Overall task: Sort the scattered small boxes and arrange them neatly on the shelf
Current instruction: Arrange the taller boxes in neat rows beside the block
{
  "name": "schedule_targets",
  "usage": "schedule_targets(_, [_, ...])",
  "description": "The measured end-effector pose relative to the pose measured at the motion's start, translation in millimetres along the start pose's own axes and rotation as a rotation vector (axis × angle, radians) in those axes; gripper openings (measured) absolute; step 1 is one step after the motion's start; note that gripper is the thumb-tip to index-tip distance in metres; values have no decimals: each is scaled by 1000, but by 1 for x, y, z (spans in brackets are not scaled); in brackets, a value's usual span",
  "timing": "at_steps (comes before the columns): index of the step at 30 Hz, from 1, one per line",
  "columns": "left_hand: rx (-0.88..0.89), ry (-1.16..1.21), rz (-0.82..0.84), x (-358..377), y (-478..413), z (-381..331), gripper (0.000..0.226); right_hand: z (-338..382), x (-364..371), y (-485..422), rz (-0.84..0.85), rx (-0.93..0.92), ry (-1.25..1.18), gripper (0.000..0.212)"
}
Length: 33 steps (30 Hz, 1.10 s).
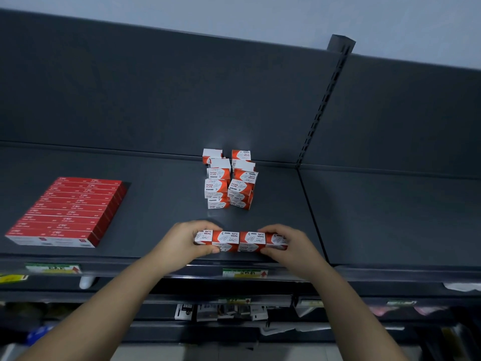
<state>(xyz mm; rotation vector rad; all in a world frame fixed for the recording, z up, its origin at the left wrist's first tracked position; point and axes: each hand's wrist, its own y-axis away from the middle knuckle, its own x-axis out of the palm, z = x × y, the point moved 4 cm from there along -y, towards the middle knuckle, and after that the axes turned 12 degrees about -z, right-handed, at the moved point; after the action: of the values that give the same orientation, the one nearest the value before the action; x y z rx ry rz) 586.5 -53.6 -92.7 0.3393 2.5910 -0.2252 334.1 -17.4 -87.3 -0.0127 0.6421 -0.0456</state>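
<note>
Nearest the viewer, below the held row, lower store shelves run across in blur, with a green-and-yellow paper price label [244,273] on the shelf edge directly beneath the row. Two bare forearms reach up and forward from the bottom corners. The left hand [182,241] grips the left end of a short row of small red-and-white cardboard boxes [239,241] printed "PAPER CLIPS", its fingers curled over the far side and its thumb along the near side. The right hand [289,243] grips the right end the same way, so the row is squeezed between both hands. The row lies lengthwise near the front edge of a dark grey metal shelf [161,204]; whether it rests on the surface or is lifted just off it cannot be told. Behind the row, farther back on the same shelf, two uneven stacks of matching paper clip boxes [229,183] stand side by side, reaching back to the rear of the shelf. Well to the left of the row lies a neat block of flat, long red cardboard boxes [67,212] packed edge to edge. Beyond everything rises the dark grey back panel [156,87], and behind and right of the row a slotted dark metal upright post [322,108] climbs to a pale wall [234,11].
</note>
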Motion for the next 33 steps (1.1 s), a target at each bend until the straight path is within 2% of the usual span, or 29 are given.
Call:
schedule_targets(8, [51,-76,24,0,0,-5,42,11,1,2,52,-99,214,42])
schedule_targets(11, [88,-206,53,-5,-2,-4,63,17,-5,2,90,-78,285,45])
schedule_targets(13, [136,-257,70,-14,-5,-7,84,17,-12,0,91,-56,237,46])
schedule_targets(14, [147,-250,72,-21,-7,-9,87,16,-16,-2,79,-36,164,45])
schedule_targets(17, [103,-136,31,-44,-21,-17,74,18,-28,-17,-69,30,-55,36])
schedule_targets(19, [98,-110,-47,-55,-37,-22,56,26,-33,-31,-171,40,-41,30])
schedule_targets(22, [102,-197,-152,-57,-67,-22,39,45,-26,-54,-193,25,75,30])
schedule_targets(25, [65,-306,-167,-48,-93,-16,49,62,-7,-76,-172,-4,193,35])
schedule_targets(29, [4,-410,-99,-36,-108,-6,61,64,15,-96,-183,30,297,39])
schedule_targets(33, [28,-371,-111,-32,-107,3,53,56,26,-97,-181,80,286,48])
